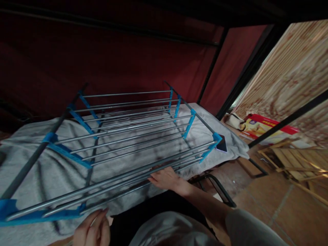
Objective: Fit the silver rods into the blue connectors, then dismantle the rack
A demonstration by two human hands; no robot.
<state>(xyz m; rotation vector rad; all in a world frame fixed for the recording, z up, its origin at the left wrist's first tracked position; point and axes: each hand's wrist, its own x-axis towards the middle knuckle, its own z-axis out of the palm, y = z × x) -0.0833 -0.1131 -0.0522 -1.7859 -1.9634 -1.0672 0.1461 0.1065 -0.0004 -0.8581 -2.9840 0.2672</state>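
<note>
Down at the bottom edge, closest of all, the left hand (pixel 92 229) comes up with fingers gathered narrow and pointing toward the near end of the drying rack (pixel 123 136); whether it actually touches the rods I cannot tell, and it holds nothing I can see. Just past it, the right hand (pixel 165 178) lies palm down with fingers reaching under the nearest grey rods, thumb tucked at the side; the rods hide the fingertips, so whether it grips I cannot tell. That rack sits squarely in the middle of the view, resting on a grey blanket (pixel 30 164) spread over a bed, its metal rods running side to side between blue plastic brackets (pixel 68 153) and dark side bars. Blanket shadows stripe the cloth beneath. Off the far right corner of the rack, a dark phone (pixel 221 145) lies on the blanket's edge. Beyond the bed, on the tiled floor (pixel 266 198), a red and yellow box (pixel 266 128) rests near a folded wooden frame (pixel 292 160). Behind everything hangs a dark red curtain (pixel 128 51).
</note>
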